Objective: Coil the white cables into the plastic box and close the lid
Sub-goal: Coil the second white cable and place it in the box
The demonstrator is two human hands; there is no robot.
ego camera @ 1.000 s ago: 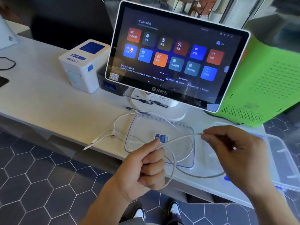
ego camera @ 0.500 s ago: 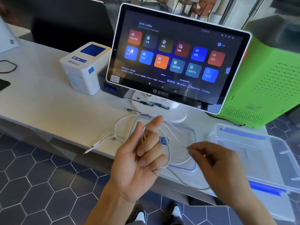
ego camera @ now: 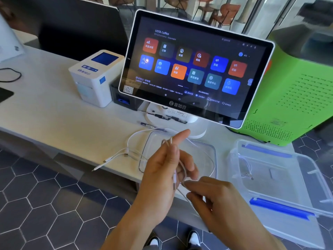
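Holding a white cable in loops, your left hand sits palm toward you above the near edge of the worktop, its index finger pointing up and its lower fingers curled around the strands. That grip is closed round the cable, which runs over the thumb side and down across the palm. Your right hand is just beside it, lower and to the right, its fingertips pinching the same cable where a strand leaves the left hand's loops. From there the cable trails away over the clear lid, which lies flat on the worktop behind your left hand.

A second white cable lies loose on the worktop to the left of the lid, its plugs pointing toward the worktop's front edge. The plastic box stands open at your right, its blue clips on the near and far walls, and a thin white cable already lies inside near its left wall.

Behind the lid a touchscreen terminal tilts on its white stand, with a pen lying just in front of its base. A white label printer sits to the screen's left and a green perforated case to its right. Your shoes show on the hexagon floor tiles below.
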